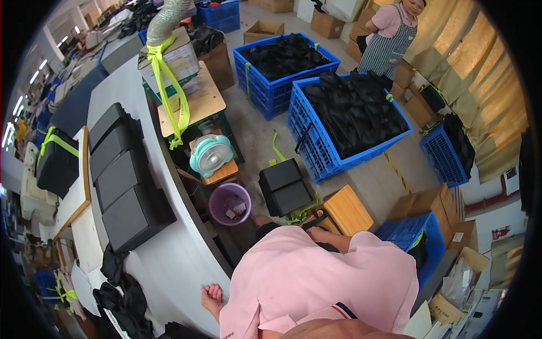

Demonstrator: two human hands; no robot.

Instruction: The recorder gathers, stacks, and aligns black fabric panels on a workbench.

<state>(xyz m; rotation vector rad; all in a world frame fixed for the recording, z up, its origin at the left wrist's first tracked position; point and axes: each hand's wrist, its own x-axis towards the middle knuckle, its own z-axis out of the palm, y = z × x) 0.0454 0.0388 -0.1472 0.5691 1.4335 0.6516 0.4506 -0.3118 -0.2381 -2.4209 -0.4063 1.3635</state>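
My left hand (212, 298) rests at the edge of the pale grey table (169, 277), its fingers curled in and nothing visible in them. My right hand (317, 233) reaches across low in front of my body, close to a wooden stool or board (348, 210) and a yellow-green strap (302, 214). Its fingers are too small and partly hidden to read. Just beyond, on the floor, sits a black bag with flat panels (286, 187). Along the table's far side lies an overlapping row of black bags (129, 186), apart from my left hand.
A purple waste basket (230, 204) and turquoise fan (211, 155) stand beside the table. Blue crates (322, 150) full of black pieces lie ahead. A person in a checked apron (385, 51) stands beyond them. Black cloth (127, 299) lies at the left; cartons (435, 209) at the right.
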